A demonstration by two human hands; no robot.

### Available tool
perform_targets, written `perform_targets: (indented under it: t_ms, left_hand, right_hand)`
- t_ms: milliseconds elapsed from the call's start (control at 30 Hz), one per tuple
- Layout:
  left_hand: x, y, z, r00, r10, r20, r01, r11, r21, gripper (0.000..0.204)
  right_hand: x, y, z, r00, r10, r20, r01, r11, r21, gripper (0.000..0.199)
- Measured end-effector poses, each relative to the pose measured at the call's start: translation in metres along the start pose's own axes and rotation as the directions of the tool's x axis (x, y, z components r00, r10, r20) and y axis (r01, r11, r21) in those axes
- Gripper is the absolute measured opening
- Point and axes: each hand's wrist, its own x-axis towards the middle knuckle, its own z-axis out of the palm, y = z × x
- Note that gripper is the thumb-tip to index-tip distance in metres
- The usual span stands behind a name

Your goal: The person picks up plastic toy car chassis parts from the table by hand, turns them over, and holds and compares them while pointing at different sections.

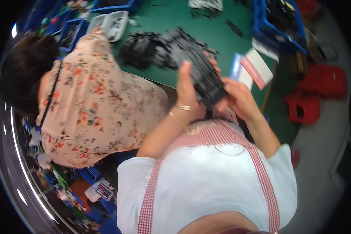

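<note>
My left hand and my right hand together grip a stack of flat black plastic parts, held up in front of my chest over the near edge of the green table. The left hand clasps the stack's left side, a thin bracelet on its wrist. My right hand supports the stack's lower right end. Behind the stack a heap of more black parts lies on the table.
A co-worker in a floral top bends over the table at my left. A white tray and blue bins stand on the table, with a red-and-white booklet. Red stools stand at right.
</note>
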Motion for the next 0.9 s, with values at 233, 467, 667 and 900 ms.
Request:
perform_targets:
  t_ms: [233,467,667,900]
  left_hand:
    - [-0.01,0.005,-0.006,0.988,0.029,0.155,-0.03,1.0,0.004,0.061]
    - [-0.006,0.008,-0.02,0.98,-0.122,0.154,0.139,0.985,-0.099,0.061]
    - [-0.009,0.014,-0.021,0.991,-0.103,0.091,0.105,0.994,-0.02,0.061]
    - [-0.01,0.021,-0.02,0.994,-0.091,0.067,0.089,0.996,0.027,0.061]
  right_hand:
    - [-0.023,-0.014,0.027,0.998,0.027,0.051,-0.028,0.999,0.023,0.037]
    - [-0.032,-0.015,0.042,0.998,0.061,0.012,-0.062,0.996,0.058,0.045]
    - [-0.027,-0.012,0.046,0.994,0.098,-0.05,-0.096,0.994,0.056,0.04]
    - [-0.019,-0.013,0.053,0.983,0.145,-0.117,-0.145,0.989,0.007,0.035]
